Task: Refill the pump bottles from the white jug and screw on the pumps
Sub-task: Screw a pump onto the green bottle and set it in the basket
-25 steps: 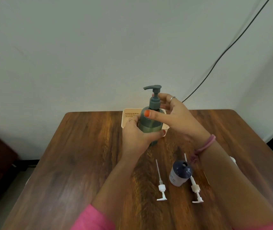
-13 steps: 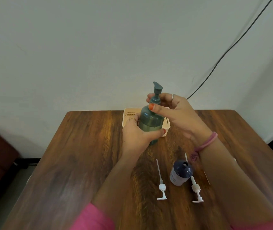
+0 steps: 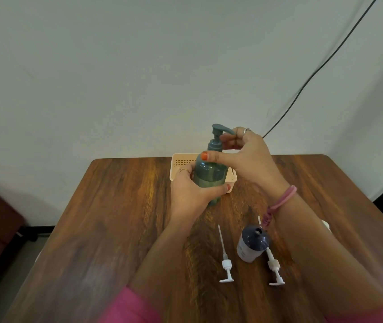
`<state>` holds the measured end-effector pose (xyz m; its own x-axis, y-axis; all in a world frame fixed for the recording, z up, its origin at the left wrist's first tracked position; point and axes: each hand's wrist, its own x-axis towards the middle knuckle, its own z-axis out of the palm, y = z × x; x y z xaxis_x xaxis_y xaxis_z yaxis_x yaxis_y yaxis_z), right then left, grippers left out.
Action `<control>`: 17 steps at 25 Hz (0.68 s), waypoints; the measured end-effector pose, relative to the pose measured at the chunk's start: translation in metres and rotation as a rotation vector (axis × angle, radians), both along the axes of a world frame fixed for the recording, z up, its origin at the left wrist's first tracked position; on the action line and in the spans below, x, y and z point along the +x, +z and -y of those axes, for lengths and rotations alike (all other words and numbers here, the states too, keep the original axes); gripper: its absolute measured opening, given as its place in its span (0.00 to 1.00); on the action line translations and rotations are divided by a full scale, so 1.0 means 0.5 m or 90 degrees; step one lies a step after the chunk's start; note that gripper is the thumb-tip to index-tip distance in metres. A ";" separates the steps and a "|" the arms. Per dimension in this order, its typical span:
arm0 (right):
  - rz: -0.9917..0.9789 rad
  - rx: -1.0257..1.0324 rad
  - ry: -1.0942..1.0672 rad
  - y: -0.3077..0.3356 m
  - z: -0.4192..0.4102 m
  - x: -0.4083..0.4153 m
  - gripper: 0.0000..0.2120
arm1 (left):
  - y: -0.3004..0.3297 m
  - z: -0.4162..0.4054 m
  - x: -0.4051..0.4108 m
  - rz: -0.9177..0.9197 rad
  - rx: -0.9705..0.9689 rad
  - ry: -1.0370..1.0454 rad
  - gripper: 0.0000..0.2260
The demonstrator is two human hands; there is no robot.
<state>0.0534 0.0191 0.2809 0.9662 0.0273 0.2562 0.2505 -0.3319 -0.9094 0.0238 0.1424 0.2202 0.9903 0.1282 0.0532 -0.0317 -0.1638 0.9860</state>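
A plain room: wooden table (image 3: 106, 220) against bare wall (image 3: 139, 66).

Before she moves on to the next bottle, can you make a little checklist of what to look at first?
1. Green bottle held steady: ok, the left hand grips its body.
2. Green pump on the bottle: ok, it sits on the neck, and the right hand holds its collar.
3. Pump screwed fully tight: cannot tell.
4. Dark blue bottle ready for a pump: ok, it stands upright and its top is open.
5. Spare pumps nearby: ok, two white pumps lie on the table, one on each side of the blue bottle.
6. White jug in reach: cannot tell, none is clearly in view.
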 end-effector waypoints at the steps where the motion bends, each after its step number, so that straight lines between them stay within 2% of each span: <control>1: -0.010 -0.020 -0.017 -0.003 -0.004 0.002 0.23 | -0.001 0.000 -0.001 -0.002 -0.002 0.001 0.30; 4: -0.086 -0.038 0.103 0.003 0.013 0.006 0.29 | -0.003 -0.003 0.000 -0.006 -0.013 0.000 0.30; 6: -0.083 0.002 0.179 0.003 0.023 0.004 0.23 | -0.004 -0.006 0.002 -0.009 -0.013 0.003 0.32; 8: -0.056 0.048 0.117 -0.005 0.015 0.002 0.20 | -0.006 -0.006 0.005 -0.002 -0.012 0.005 0.31; 10: -0.066 0.045 0.039 -0.018 -0.001 0.005 0.23 | -0.009 -0.005 0.003 0.005 -0.002 0.008 0.29; 13: -0.126 0.001 0.106 -0.018 0.006 0.006 0.31 | -0.013 -0.005 0.002 -0.005 -0.005 0.007 0.30; 15: -0.112 0.038 0.185 -0.007 0.021 0.005 0.23 | -0.014 -0.007 0.003 -0.017 -0.011 0.011 0.33; 17: -0.079 0.060 0.180 -0.002 0.023 0.001 0.17 | -0.014 -0.006 0.004 -0.016 -0.009 0.014 0.33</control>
<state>0.0538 0.0075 0.2802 0.9478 0.2810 0.1506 0.2055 -0.1771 -0.9625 0.0260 0.1454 0.2131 0.9883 0.1503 0.0261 -0.0033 -0.1501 0.9887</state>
